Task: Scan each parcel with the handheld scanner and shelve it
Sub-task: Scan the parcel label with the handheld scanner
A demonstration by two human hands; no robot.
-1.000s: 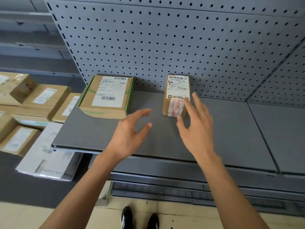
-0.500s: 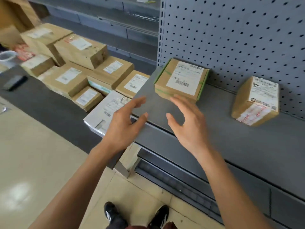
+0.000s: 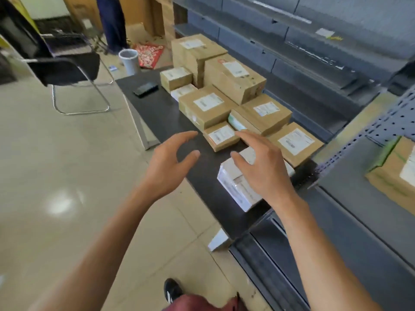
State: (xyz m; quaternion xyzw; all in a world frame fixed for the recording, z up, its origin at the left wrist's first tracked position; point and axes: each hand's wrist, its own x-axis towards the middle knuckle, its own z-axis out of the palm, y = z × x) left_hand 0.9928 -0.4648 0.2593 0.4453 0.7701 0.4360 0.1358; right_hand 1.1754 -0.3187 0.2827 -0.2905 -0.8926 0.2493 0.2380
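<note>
Both hands are reaching out over the dark tabletop, fingers spread and relaxed, gripping nothing. Left hand is hanging over bare surface; right hand is hovering above the white parcel at the near edge (contact unclear). Brown parcels are sitting stacked beyond. A dark handheld scanner is lying apart at the far end.
</note>
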